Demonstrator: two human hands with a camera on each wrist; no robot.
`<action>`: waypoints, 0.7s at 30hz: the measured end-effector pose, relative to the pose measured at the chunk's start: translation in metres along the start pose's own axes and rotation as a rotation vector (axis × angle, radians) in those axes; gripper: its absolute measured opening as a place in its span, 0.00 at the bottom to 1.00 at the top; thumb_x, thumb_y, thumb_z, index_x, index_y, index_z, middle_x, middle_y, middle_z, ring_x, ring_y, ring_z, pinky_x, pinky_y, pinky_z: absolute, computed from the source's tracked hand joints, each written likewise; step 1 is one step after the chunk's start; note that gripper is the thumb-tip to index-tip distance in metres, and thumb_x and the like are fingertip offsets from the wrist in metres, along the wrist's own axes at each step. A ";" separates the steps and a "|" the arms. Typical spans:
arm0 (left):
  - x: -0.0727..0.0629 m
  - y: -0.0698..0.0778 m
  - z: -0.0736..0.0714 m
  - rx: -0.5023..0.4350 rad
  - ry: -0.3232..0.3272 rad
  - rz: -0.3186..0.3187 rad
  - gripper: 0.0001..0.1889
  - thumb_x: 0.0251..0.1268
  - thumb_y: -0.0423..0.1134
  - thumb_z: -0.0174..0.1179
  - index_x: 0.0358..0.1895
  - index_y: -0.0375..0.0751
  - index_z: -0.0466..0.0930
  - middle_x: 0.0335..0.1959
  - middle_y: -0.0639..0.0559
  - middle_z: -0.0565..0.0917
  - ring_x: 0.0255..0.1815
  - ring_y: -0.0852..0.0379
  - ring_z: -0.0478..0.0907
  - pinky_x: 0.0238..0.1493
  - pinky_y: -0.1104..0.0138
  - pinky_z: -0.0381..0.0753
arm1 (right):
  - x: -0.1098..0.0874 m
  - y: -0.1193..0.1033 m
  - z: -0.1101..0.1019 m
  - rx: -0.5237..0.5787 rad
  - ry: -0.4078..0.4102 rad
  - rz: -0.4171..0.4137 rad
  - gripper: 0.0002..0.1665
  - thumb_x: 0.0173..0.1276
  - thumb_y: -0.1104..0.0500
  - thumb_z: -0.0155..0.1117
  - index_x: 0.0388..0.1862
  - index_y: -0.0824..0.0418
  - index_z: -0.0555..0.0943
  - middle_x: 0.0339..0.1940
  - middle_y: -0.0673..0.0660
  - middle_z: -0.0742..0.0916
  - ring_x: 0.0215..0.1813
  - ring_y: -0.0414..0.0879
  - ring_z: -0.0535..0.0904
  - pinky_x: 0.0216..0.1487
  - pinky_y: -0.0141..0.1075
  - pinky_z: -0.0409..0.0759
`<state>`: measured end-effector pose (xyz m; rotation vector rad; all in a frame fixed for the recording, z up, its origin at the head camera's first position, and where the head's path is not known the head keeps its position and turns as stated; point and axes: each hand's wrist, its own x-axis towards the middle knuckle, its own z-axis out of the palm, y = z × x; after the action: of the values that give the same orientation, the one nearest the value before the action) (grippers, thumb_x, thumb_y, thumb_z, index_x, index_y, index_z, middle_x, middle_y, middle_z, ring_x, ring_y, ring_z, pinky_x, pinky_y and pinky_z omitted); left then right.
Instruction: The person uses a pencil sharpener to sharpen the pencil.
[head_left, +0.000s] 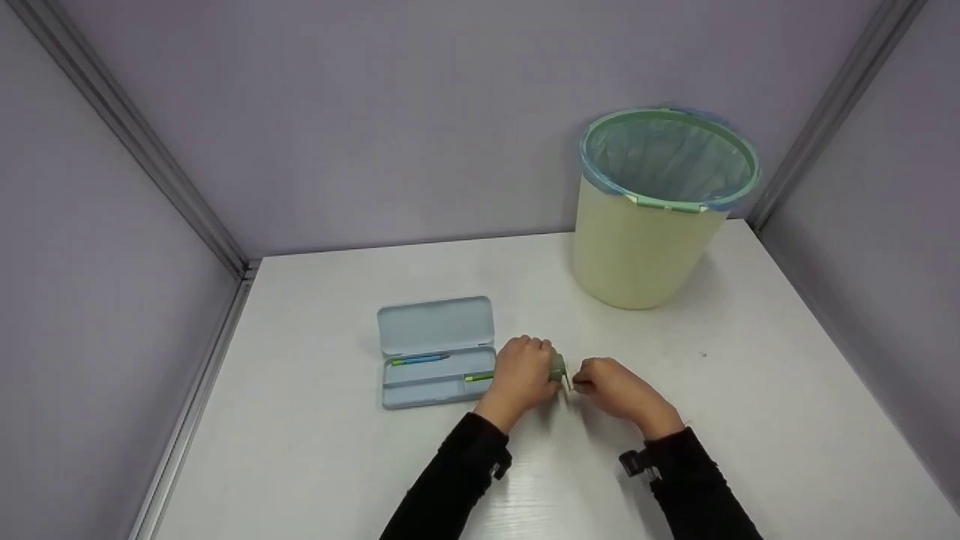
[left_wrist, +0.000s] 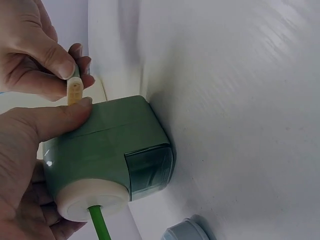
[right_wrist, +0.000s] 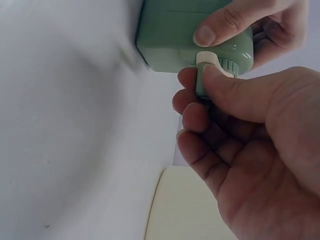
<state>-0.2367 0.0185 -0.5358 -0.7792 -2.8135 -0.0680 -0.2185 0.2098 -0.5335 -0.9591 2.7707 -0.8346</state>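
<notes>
A green desktop pencil sharpener (left_wrist: 107,160) with a cream ring stands on the white table. My left hand (head_left: 521,375) grips its body, thumb across the top. From the ring sticks out a green pencil (left_wrist: 100,223), its point hidden inside the sharpener. On the opposite side, my right hand (head_left: 619,388) pinches the small green knob (right_wrist: 201,86) of the cream crank (right_wrist: 208,57) between thumb and forefinger. Left of the hands lies an open light-blue pencil case (head_left: 435,324), holding a blue pencil (head_left: 421,359); my left hand overlaps its right edge in the head view.
A pale yellow-green bin (head_left: 637,247) lined with a blue bag stands at the table's back right. Grey-purple panels (head_left: 375,127) enclose the table at the back and both sides. A tiny dark speck (head_left: 703,353) lies right of my right hand.
</notes>
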 end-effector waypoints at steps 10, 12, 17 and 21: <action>0.002 -0.002 -0.006 -0.024 -0.018 0.025 0.23 0.52 0.55 0.77 0.44 0.42 0.86 0.37 0.52 0.87 0.40 0.52 0.83 0.47 0.62 0.80 | 0.004 -0.008 -0.016 0.028 0.013 0.086 0.06 0.72 0.70 0.62 0.39 0.71 0.87 0.32 0.55 0.85 0.37 0.47 0.82 0.42 0.45 0.82; 0.001 -0.003 -0.007 -0.032 -0.032 0.030 0.22 0.52 0.53 0.77 0.44 0.43 0.85 0.39 0.52 0.87 0.41 0.52 0.83 0.48 0.62 0.80 | 0.006 -0.007 -0.018 0.032 0.012 0.080 0.07 0.73 0.70 0.62 0.39 0.70 0.86 0.33 0.55 0.85 0.38 0.47 0.82 0.42 0.45 0.81; -0.001 -0.004 -0.007 -0.043 -0.030 0.041 0.22 0.53 0.50 0.77 0.47 0.42 0.86 0.39 0.52 0.86 0.42 0.52 0.83 0.49 0.62 0.81 | 0.009 -0.005 -0.020 0.045 0.018 0.076 0.07 0.74 0.70 0.61 0.41 0.69 0.87 0.35 0.56 0.85 0.40 0.47 0.82 0.43 0.44 0.81; -0.002 -0.005 -0.007 -0.049 -0.010 0.054 0.21 0.52 0.49 0.77 0.46 0.42 0.86 0.38 0.51 0.86 0.40 0.52 0.82 0.47 0.62 0.81 | 0.011 -0.003 -0.020 0.051 0.036 0.067 0.07 0.74 0.70 0.61 0.42 0.69 0.87 0.36 0.56 0.86 0.40 0.48 0.83 0.43 0.44 0.82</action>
<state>-0.2362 0.0120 -0.5295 -0.8687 -2.8074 -0.1247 -0.2305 0.2107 -0.5139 -0.8459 2.7798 -0.9169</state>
